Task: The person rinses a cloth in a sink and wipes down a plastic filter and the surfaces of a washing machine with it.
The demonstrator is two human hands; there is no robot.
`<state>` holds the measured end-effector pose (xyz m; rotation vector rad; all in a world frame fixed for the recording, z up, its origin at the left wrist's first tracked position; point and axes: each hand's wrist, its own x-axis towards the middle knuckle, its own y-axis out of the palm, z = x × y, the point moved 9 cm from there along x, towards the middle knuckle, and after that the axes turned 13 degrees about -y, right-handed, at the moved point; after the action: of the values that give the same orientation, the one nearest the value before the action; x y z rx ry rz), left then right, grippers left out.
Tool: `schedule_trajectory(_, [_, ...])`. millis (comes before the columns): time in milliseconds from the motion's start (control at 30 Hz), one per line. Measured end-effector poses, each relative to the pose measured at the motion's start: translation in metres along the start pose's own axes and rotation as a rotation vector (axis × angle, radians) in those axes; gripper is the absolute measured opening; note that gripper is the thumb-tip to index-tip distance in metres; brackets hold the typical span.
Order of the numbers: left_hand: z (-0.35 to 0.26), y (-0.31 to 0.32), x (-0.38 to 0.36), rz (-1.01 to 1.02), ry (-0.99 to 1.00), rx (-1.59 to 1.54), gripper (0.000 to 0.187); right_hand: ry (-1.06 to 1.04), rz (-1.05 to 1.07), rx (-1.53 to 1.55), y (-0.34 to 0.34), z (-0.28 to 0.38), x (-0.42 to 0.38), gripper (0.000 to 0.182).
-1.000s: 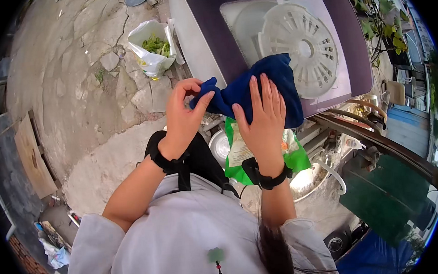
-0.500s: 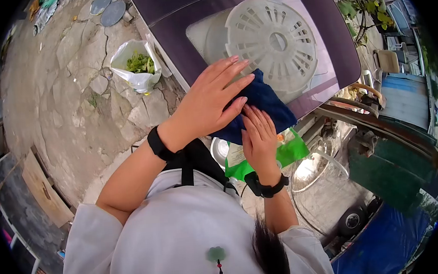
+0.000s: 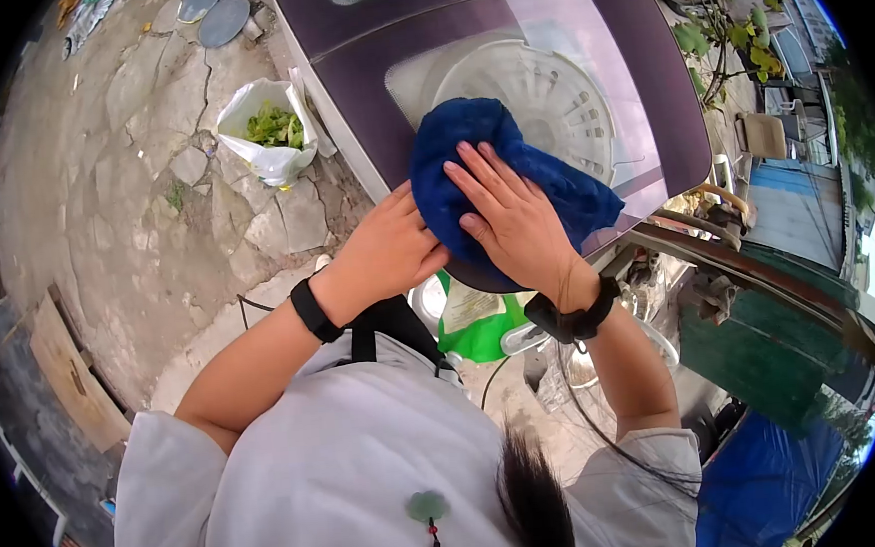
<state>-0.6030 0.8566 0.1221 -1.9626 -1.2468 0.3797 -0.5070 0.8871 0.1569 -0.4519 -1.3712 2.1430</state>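
Note:
A dark blue cloth (image 3: 459, 132) lies bunched on the purple machine lid (image 3: 361, 88), covering part of a pale round slotted plastic piece (image 3: 557, 96). My right hand (image 3: 519, 213) presses flat on the cloth, its fingers extended and nothing gripped. At the cloth's left edge, by the near edge of the lid, my left hand (image 3: 386, 252) has bent fingers closed on the cloth; some fingertips are hidden.
A white bag of green leaves (image 3: 273, 128) stands on the cracked ground at left. Below the lid are a green and white bag (image 3: 476, 321) and a metal basin (image 3: 427, 299). Leafy vines (image 3: 724, 35) hang at upper right. A rusty rail (image 3: 758, 269) runs at right.
My left hand has moved down and left to the cloth's edge. My right hand has moved up onto the cloth, which now spreads farther left and over more of the lid.

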Motion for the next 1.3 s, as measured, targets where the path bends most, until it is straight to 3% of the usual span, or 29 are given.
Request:
schedule_trajectory(33, [-0.004, -0.009, 0.0, -0.09, 0.006, -0.019, 0.033, -0.025, 0.032, -0.053, -0.004, -0.004, 0.01, 0.051])
schedule_trajectory(200, [-0.006, -0.012, 0.002, -0.127, -0.017, -0.013, 0.035, -0.079, 0.023, -0.354, -0.029, -0.059, 0.048, 0.057])
schedule_trajectory(300, [-0.008, -0.013, 0.002, -0.156, -0.025, -0.003, 0.038, 0.095, -0.213, -0.34, -0.038, -0.105, 0.061, 0.055])
schedule_trajectory(400, [-0.006, -0.012, 0.001, -0.137, -0.034, 0.013, 0.038, 0.038, -0.233, -0.318, -0.021, -0.079, 0.067, 0.053])
schedule_trajectory(467, [-0.005, -0.012, -0.004, -0.129, -0.049, 0.009, 0.038, -0.19, -0.07, -0.034, -0.005, -0.028, 0.065, 0.05])
schedule_trajectory(533, [-0.005, -0.01, -0.005, -0.11, -0.065, 0.017, 0.038, -0.228, 0.04, -0.042, -0.004, -0.011, 0.062, 0.049])
schedule_trajectory(600, [-0.009, -0.008, -0.007, -0.076, -0.079, 0.041, 0.039, -0.18, -0.051, -0.118, -0.018, -0.039, 0.068, 0.048])
schedule_trajectory(667, [-0.011, -0.01, -0.006, -0.086, -0.075, 0.052, 0.042, -0.078, -0.182, -0.421, -0.033, -0.092, 0.074, 0.05])
schedule_trajectory(767, [-0.012, -0.014, -0.005, -0.116, -0.083, 0.071, 0.047, 0.072, -0.268, -0.462, -0.035, -0.142, 0.075, 0.057])
schedule_trajectory(833, [-0.015, -0.013, -0.008, -0.113, -0.092, 0.088, 0.049, 0.138, -0.26, -0.492, -0.028, -0.137, 0.075, 0.06])
schedule_trajectory(867, [-0.014, -0.012, -0.007, -0.109, -0.094, 0.103, 0.05, 0.078, -0.138, -0.638, -0.014, -0.13, 0.073, 0.062])
schedule_trajectory(1000, [-0.011, -0.009, -0.007, -0.103, -0.094, 0.117, 0.05, -0.068, -0.103, -0.162, -0.003, -0.045, 0.061, 0.06])
schedule_trajectory(1067, [-0.012, -0.01, -0.009, -0.109, -0.11, 0.125, 0.049, -0.076, -0.076, -0.24, -0.001, -0.023, 0.051, 0.056])
schedule_trajectory(1200, [-0.013, -0.008, -0.009, -0.096, -0.144, 0.128, 0.047, 0.054, -0.303, -0.444, -0.034, -0.092, 0.058, 0.049])
schedule_trajectory(1300, [-0.015, -0.015, -0.009, -0.123, -0.128, 0.113, 0.046, 0.162, -0.312, -0.502, -0.042, -0.143, 0.056, 0.053])
